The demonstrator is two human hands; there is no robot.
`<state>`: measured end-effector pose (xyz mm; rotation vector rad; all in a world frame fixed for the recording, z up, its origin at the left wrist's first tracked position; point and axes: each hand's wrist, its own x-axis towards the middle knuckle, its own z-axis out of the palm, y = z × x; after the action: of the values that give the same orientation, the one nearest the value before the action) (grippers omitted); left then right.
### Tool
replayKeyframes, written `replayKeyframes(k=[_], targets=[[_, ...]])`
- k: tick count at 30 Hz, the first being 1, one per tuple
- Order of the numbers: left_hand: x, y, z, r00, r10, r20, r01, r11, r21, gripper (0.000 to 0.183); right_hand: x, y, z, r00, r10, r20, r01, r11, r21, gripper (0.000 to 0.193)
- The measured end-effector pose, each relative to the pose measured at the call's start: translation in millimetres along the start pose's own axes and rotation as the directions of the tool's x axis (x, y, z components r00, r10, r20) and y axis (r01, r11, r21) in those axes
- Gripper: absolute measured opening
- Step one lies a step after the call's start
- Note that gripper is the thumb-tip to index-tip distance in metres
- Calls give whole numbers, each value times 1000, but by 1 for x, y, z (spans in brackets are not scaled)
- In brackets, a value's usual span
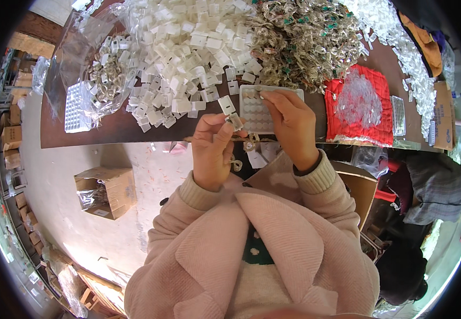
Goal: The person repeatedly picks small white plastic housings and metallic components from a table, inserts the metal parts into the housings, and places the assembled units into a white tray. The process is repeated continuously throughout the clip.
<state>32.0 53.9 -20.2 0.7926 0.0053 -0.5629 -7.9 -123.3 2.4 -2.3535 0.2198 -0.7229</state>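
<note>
My left hand (212,151) pinches a small white plastic case (226,105) between thumb and fingers, just past the table's near edge. The case is opened out, with its two halves joined. A thin coiled wire (236,164) hangs beside these fingers; whether it joins the case I cannot tell. My right hand (293,123) reaches over a white tray (245,121) with rows of round cells. Its thumb and forefinger come together at a tiny pale piece (263,95) above the cells, too small to name. The hand covers the tray's right part.
Behind the tray lie a big heap of white plastic cases (188,48) and a heap of coiled wires (305,40). To the right, a red cloth (334,125) bears transparent strands. At left stand a bagged wire pile (108,74) and a cell tray (76,109). A cardboard box (121,191) sits on the floor.
</note>
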Motion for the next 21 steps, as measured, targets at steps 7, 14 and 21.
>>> replayKeyframes(k=[7,14,21], targets=[[2,2,-6,1000,4,6,-4,1000,-7,17,7,1,15,998,-49,44,58,972,-226,20],[3,4,-8,1000,5,29,-7,999,46,14,7,-5,16,998,34,61,-15,959,-284,16],[4,1,-4,999,-6,50,9,998,-59,20,8,-20,3,992,-124,31,122,990,71,18]])
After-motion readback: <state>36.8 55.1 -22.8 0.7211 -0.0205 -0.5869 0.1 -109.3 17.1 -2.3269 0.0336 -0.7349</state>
